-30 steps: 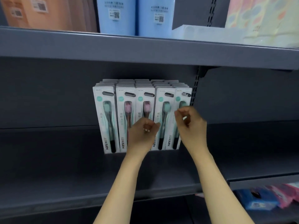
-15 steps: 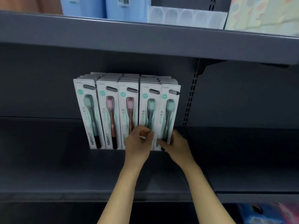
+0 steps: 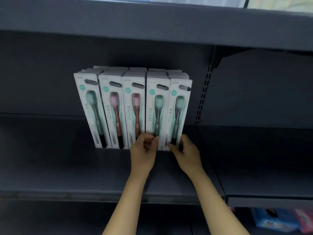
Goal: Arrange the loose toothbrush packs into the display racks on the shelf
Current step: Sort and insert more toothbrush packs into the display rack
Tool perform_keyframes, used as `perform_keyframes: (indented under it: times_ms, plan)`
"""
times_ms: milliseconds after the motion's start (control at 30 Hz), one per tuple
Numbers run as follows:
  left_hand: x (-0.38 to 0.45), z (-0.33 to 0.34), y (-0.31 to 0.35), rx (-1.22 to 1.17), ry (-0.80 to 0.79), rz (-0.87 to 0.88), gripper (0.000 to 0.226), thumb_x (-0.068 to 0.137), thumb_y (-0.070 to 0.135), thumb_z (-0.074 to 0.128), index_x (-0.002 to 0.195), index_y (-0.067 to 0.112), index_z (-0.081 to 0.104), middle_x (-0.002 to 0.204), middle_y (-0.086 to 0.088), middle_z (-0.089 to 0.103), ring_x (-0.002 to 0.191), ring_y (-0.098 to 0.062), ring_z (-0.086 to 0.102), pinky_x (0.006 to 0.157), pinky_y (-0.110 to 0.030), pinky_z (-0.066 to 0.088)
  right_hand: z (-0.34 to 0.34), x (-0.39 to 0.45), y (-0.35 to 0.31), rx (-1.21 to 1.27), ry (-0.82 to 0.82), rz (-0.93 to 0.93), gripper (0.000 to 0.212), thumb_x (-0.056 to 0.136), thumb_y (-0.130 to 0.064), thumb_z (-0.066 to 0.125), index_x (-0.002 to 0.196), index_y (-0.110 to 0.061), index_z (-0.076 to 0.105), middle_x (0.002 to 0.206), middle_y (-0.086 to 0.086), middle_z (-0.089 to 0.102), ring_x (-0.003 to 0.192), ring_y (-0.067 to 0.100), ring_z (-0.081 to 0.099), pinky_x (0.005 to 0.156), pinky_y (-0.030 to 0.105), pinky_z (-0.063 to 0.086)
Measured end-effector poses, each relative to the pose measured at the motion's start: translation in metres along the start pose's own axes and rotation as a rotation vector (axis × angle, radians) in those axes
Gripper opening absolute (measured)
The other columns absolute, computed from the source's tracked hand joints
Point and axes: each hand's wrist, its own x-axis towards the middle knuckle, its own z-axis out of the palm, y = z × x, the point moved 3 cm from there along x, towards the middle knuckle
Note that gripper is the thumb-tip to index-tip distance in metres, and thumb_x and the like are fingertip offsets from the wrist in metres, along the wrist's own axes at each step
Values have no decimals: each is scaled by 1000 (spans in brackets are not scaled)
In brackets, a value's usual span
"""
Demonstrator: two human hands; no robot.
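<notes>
Compared with half a second ago, both hands sit in nearly the same spots at the foot of the packs, while the view has tipped so the upper shelf's goods have almost slid out of sight; a second ago the hands were higher, at mid-height of the packs. The left hand reaches up from a bare forearm, its back toward the camera, with curled fingers and thumb pinching the bottom edge of the fourth toothbrush pack. The right hand comes in from the lower right; its thumb lies across the front lower corner of the fifth toothbrush pack and its fingers wrap behind that pack's right edge, gripping it. Five front packs stand side by side on the grey shelf, directly above and to the left of the fingers, with further rows stacked behind them. Each pack's long axis runs up and down, brush heads at the top and handles down toward the fingers; the leftmost pack leans its top leftward, and the two by the fingers stand close to upright. The green-headed ones flank two pink packs.
</notes>
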Motion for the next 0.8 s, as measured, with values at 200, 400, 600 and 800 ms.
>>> perform_keyframes:
  times_ms: [200, 400, 600, 800]
  plan:
    - [-9, -1, -6, 38, -18, 23, 10, 88, 13, 66, 81, 16, 60, 70, 7, 59, 64, 5, 53, 63, -7, 41, -3, -7, -1, 220, 124, 73, 18, 92, -22, 58, 108, -24, 50, 92, -12, 61, 81, -4, 59, 71, 12, 46]
    - [-19, -4, 6, -4, 2, 47, 12, 88, 20, 66, 77, 19, 60, 68, 8, 60, 64, 2, 54, 63, -8, 42, -19, -17, -21, 335, 95, 61, 19, 92, -15, 57, 109, -24, 52, 95, -10, 63, 84, -7, 60, 71, 7, 45]
    - [-14, -6, 67, -145, 56, 86, 13, 82, 28, 71, 89, 21, 62, 76, 11, 61, 66, 3, 56, 63, -9, 43, -32, -10, -58, 363, -141, 21, 28, 91, -20, 59, 117, -31, 55, 106, -15, 65, 99, 4, 62, 87, 28, 51]
    - [-12, 1, 91, -218, -36, 24, 28, 81, 21, 75, 105, 24, 61, 97, 9, 71, 89, 0, 68, 80, -19, 54, -27, -11, -81, 228, -347, -20, 24, 92, -14, 53, 113, -26, 51, 103, -13, 63, 96, 1, 61, 83, 20, 50]
